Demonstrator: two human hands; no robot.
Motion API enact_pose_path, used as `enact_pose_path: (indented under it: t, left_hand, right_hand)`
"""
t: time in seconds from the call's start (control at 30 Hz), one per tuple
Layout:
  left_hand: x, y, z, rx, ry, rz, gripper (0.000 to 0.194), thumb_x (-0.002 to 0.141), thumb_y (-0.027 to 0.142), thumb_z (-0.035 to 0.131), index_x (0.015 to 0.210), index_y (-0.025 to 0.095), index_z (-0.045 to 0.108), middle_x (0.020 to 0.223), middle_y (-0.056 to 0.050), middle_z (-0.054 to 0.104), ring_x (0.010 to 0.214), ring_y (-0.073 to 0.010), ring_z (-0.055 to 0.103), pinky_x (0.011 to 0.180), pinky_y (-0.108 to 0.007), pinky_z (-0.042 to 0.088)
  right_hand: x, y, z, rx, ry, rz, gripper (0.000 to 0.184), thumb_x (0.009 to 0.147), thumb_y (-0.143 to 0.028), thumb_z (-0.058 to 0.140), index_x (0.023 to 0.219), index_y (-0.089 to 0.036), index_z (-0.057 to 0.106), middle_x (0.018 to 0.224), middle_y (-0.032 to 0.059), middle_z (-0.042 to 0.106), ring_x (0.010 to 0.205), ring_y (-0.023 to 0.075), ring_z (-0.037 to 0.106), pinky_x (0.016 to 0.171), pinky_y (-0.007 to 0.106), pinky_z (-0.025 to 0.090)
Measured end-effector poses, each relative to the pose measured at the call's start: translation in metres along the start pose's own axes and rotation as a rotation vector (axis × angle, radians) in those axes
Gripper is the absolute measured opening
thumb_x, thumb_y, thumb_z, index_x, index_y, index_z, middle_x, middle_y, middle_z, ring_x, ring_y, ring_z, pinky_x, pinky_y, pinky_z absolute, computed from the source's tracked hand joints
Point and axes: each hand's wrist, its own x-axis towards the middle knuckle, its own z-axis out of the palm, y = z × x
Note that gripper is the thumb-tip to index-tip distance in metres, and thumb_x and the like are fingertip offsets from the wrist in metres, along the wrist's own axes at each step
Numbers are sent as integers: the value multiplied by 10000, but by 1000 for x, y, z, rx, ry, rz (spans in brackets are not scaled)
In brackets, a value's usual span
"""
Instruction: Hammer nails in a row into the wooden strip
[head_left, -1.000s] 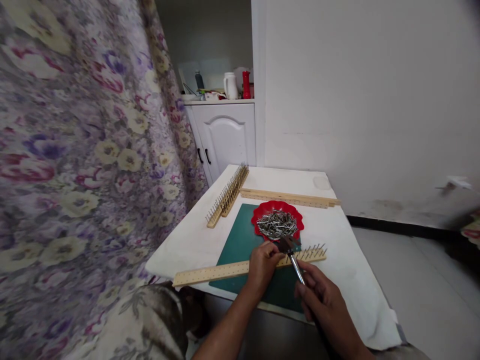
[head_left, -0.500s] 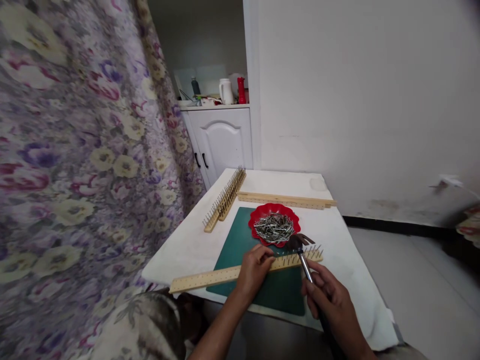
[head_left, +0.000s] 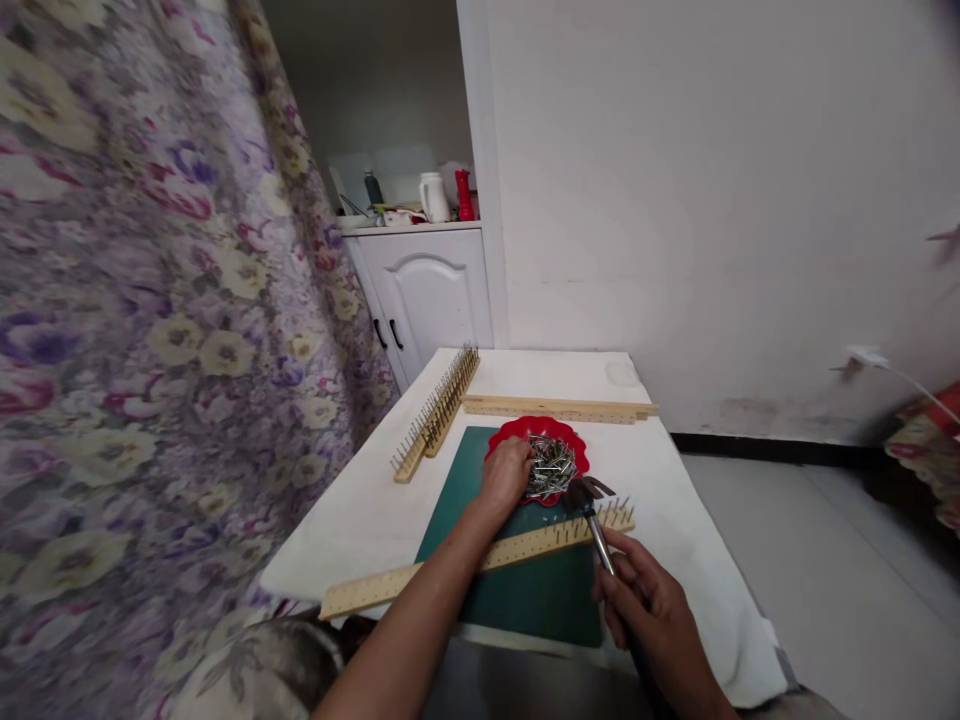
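White cloth on the counter [head_left: 697, 570], and the right hand [head_left: 649, 600] has its grip closed round one metal-shafted hammer [head_left: 600, 545]! One drilled wooden strip [head_left: 367, 592], nails upright at its right end, crosses one green mat [head_left: 540, 610]. The left hand [head_left: 508, 472], fingers curled (hard to tell what they've got), meets shiny loose nails [head_left: 553, 466] in one scalloped red bowl [head_left: 571, 434]. Beyond, two nail-studded strips [head_left: 450, 400] lie leftward.

At the red bowl [head_left: 576, 438], the left hand's [head_left: 507, 474] fingertips are hiding among nails [head_left: 553, 468]. Nearer than the bowl, the left forearm [head_left: 435, 590] is covering part of a wooden strip [head_left: 525, 546], and the right hand [head_left: 646, 600] is concealing some of the hammer's [head_left: 600, 545] handle.
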Motion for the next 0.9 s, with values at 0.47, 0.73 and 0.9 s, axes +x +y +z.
enact_pose_path:
  t: [0.47, 0.73, 0.9]
  left_hand:
    - [6, 8, 0, 192, -58, -32, 258, 888, 203, 400, 947, 123, 638, 999, -133, 633, 924, -228, 577, 795, -311, 424]
    - [-19, 10, -15, 208, -22, 45, 236, 885, 171, 396, 961, 158, 619, 965, -111, 644, 893, -230, 573, 806, -329, 399]
    - [-26, 4, -18, 102, 55, 20, 197, 845, 141, 429, 883, 172, 620, 907, -94, 637, 826, -210, 574, 710, -287, 398]
  right_hand:
    - [1, 2, -1, 13, -21, -11, 417, 872, -359, 586, 1237, -199, 466, 682, -39, 555, 409, 54, 406, 390, 170, 289]
    - [1, 0, 0, -1, -17, -47, 384, 861, -361, 594, 1197, -197, 506, 671, -34, 565, 410, 63, 423, 381, 173, 310]
    - [1, 2, -1, 11, -8, -51, 395, 853, -362, 598, 1199, -195, 509, 667, -32, 579, 398, 61, 428, 376, 173, 313]
